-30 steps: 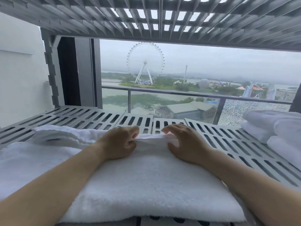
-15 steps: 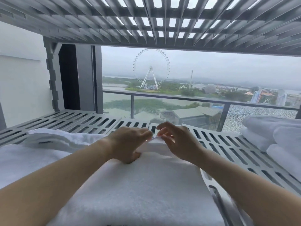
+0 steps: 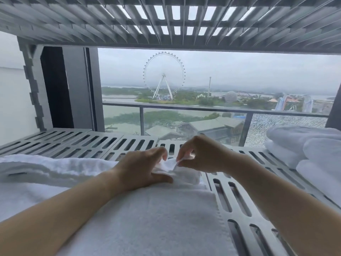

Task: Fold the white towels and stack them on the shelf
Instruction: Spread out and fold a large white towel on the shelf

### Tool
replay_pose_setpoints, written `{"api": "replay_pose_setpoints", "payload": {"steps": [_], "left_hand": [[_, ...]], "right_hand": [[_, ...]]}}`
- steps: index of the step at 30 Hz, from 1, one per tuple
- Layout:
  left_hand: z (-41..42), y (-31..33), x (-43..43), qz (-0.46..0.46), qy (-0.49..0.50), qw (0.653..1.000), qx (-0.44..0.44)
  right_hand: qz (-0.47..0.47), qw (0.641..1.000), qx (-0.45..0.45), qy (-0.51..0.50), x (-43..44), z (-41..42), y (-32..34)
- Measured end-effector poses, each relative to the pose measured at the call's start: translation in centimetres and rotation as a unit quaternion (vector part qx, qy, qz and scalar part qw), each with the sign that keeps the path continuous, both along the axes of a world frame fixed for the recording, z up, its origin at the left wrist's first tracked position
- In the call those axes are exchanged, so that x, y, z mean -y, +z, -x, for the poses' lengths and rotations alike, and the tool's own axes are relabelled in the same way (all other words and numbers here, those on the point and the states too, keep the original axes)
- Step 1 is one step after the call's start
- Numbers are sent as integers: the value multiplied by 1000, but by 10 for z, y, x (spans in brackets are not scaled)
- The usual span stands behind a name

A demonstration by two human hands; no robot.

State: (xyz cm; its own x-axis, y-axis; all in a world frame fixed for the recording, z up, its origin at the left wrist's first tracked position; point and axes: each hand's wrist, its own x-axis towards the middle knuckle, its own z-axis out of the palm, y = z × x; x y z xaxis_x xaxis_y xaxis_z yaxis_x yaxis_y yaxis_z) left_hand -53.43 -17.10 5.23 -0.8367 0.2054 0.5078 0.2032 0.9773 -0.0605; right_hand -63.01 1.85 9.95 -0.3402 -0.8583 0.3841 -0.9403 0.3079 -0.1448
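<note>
Both hands meet over the far end of a folded white towel (image 3: 147, 218) that lies on a grey slotted shelf (image 3: 239, 204). On the left, the left hand (image 3: 142, 170) rests knuckles-up on the towel, thumb stretched along the cloth and fingers curled down onto a bunched corner of it. Just to its right, almost touching, the right hand (image 3: 201, 156) is raised a little above the towel, thumb and forefinger pinched together on a small tag or hem tip (image 3: 178, 161) that stands up from that same corner. So each hand is closed on the towel's far right corner, the two nearly fingertip to fingertip.

Further left, along the shelf's left side, a second white towel (image 3: 36, 169) lies in a looser, thicker roll, touching the folded one and running toward the left edge. The folded towel itself spreads from the near edge of the shelf to about the middle, with its right border lying straight along a row of slots.

Right of the hands the shelf surface is bare slotted metal, and at the far right edge sits a pile of folded white towels (image 3: 304, 148), well apart from the hands. Overhead runs the slatted underside of the upper shelf (image 3: 166, 21). Behind the shelf a window shows a balcony railing (image 3: 203, 109) and a Ferris wheel (image 3: 163, 74) under a grey sky.
</note>
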Motion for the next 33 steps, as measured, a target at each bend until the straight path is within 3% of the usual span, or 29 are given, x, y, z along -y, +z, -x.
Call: {"api": "replay_pose_setpoints", "payload": {"steps": [5,9,13,18,21,26,33], "left_hand": [[7,-4,-4,-5,13,1000,18],[2,-5,-2,-25,-14,1000,8],[-6,2,-5,78,-66,991,-91],[-13,4,-10,60,-36,990,-122],[-14,5,-11,28,-4,989,-142],[-14,3,-9,-29,2,990,-139],[-13,-1,-5,-56,9,995,-80]], "right_hand": [[-21,999,24,-2,-11,-4,13],[-159,987,24,-11,-7,-17,8],[-186,982,9,-39,-5,-21,5],[-125,990,-58,-37,-1,-23,1],[-56,998,-20,-24,-6,-14,10],[-36,998,45,-13,-24,5,24],[5,999,44,-17,-18,11,16]]}}
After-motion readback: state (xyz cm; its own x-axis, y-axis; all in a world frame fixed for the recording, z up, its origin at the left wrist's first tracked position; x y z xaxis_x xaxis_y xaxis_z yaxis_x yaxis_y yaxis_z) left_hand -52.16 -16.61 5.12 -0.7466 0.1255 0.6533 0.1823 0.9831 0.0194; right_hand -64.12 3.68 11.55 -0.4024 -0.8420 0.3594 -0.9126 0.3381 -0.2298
